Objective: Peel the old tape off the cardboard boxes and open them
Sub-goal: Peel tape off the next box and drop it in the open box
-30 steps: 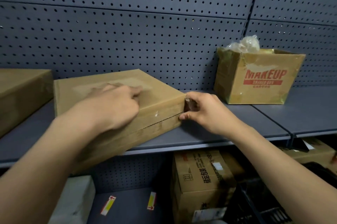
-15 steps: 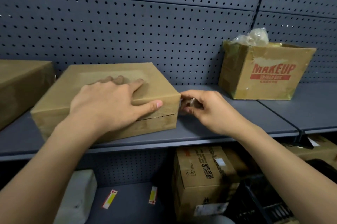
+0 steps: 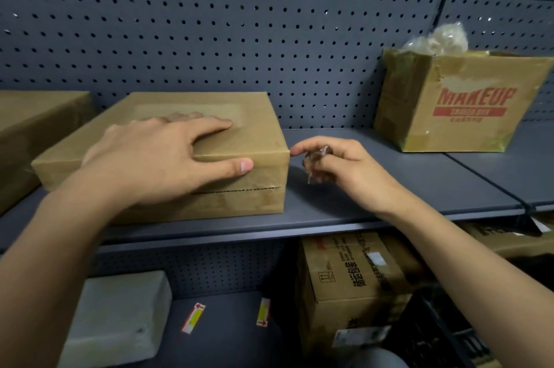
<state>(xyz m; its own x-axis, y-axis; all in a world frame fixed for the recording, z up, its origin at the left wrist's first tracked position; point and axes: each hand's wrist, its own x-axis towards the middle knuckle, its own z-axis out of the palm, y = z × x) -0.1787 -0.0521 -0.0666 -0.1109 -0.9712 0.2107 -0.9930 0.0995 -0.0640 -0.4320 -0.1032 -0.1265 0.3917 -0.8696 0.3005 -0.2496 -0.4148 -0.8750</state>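
Bottom of frame, lower tier: we logged a white box (image 3: 120, 316) at lower left and a printed carton (image 3: 350, 280) at lower centre. Above, on the grey shelf (image 3: 389, 197), the left hand (image 3: 156, 155) lay flat on the flat cardboard box (image 3: 263, 134), fingers straight on top, thumb on the front face. The right hand (image 3: 338, 170), just right of the box's corner, curled round a crumpled wad of clear tape (image 3: 314, 164); we couldn't tell if its index fingertip touched the corner. Upper right stood an open MAKEUP box (image 3: 467, 110) with a plastic bag (image 3: 440, 41) poking out, pegboard (image 3: 239, 38) behind.
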